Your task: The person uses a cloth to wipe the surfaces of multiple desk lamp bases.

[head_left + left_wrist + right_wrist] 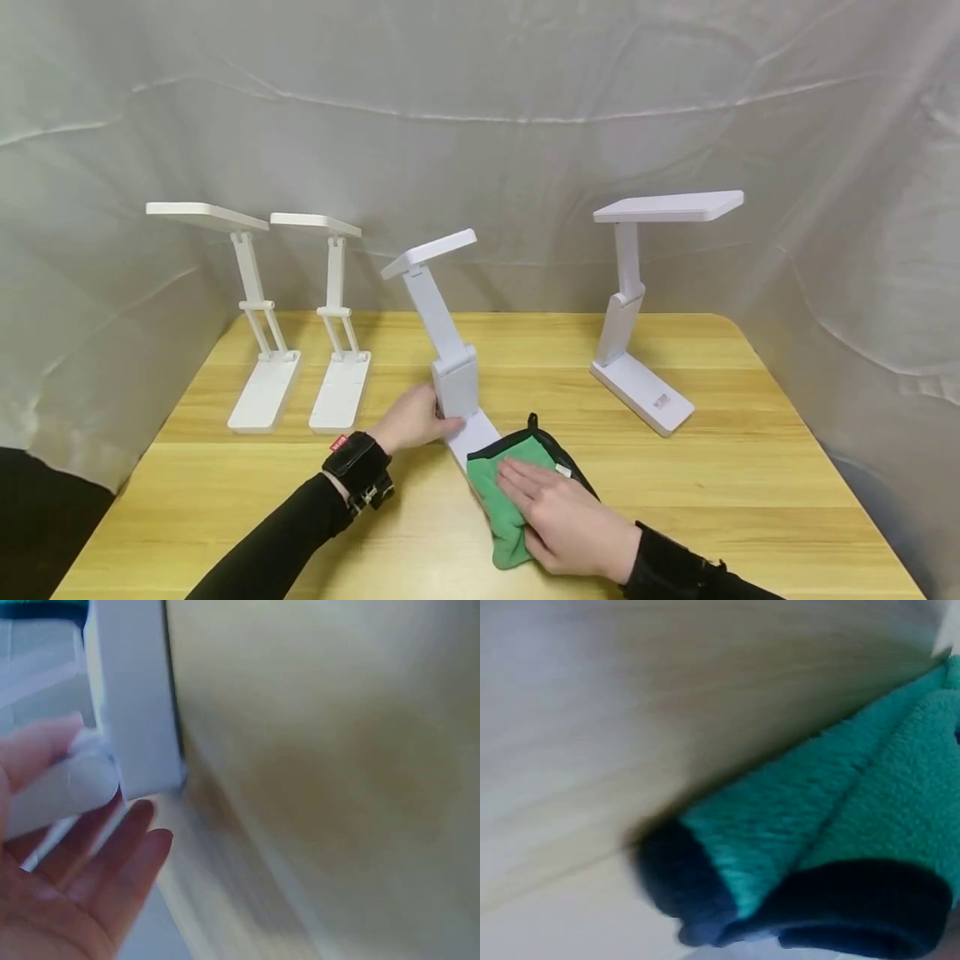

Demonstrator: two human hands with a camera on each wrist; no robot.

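A white folding desk lamp (456, 387) stands at the middle of the table, its head tilted. My left hand (415, 419) grips it low down, where the arm meets the base. In the left wrist view, the thumb lies over the hinge end of the lamp (139, 697) and the fingers are on its other side. A green cloth with black edging (491, 492) covers the front of the base. Flat on top of it, my right hand (566, 517) presses with fingers stretched out. The right wrist view shows the fuzzy cloth (885, 787) folded over, its black border near the bottom.
Two white lamps, one at far left (266, 392) and one beside it (341, 392), stand unfolded at the back left. Another lamp (645, 392) stands at the right, with a small mark on its base. Grey-white sheeting (480, 150) hangs behind the wooden table (750, 500).
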